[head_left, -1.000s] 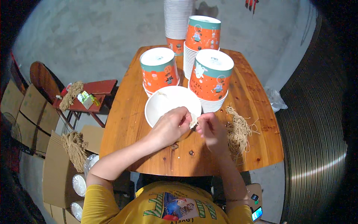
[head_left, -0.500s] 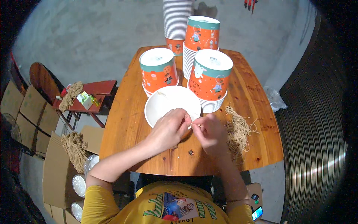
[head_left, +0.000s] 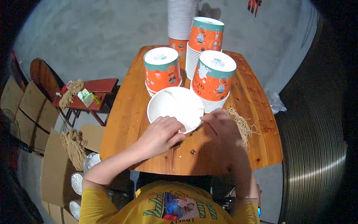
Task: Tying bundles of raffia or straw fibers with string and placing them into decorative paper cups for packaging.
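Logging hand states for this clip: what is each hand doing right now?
Left hand: curled on the near rim of the white bowl; grip cannot be told.
Right hand: fingers bent at the bowl's right edge, beside the straw bundle; grip cannot be told.

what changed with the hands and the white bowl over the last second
The left hand and right hand have drawn apart along the near rim of the white bowl; earlier their fingers met there. The bowl, orange cup stacks and straw bundle stayed put.
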{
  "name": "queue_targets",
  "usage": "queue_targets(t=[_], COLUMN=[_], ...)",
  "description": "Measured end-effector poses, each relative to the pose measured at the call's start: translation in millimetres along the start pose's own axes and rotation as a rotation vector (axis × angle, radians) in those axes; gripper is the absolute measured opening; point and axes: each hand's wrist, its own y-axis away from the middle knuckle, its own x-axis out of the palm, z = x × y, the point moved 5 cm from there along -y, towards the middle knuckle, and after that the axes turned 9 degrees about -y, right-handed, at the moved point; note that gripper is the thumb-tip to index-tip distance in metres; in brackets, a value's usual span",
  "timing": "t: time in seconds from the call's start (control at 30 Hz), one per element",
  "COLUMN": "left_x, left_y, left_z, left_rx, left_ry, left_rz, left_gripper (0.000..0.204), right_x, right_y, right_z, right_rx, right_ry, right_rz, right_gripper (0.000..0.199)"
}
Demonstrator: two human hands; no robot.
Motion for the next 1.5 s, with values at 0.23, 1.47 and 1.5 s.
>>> queue_targets(t=[0.23,1.47,1.5], left_x=[-14,-72,-78], left_y=[19,-17,-22], left_z=[9,79,92], left_rx=[0.111,-0.004,-0.236], left_ry=[-0.029,0.374,0.578], left_rz=[-0.117,-0.043,0.064], left_gripper=[0.016,0.022,0.03], right_x=[27,46,53], right_y=[-27,-43,-50], right_z=[17,-10,-10], right_rx=[-0.144,0.649,0.605], right_ry=[-0.145,-0.823,-0.918], right_rz=[-0.123,0.268,0.215], right_gripper=[0.019,0.014,0.014])
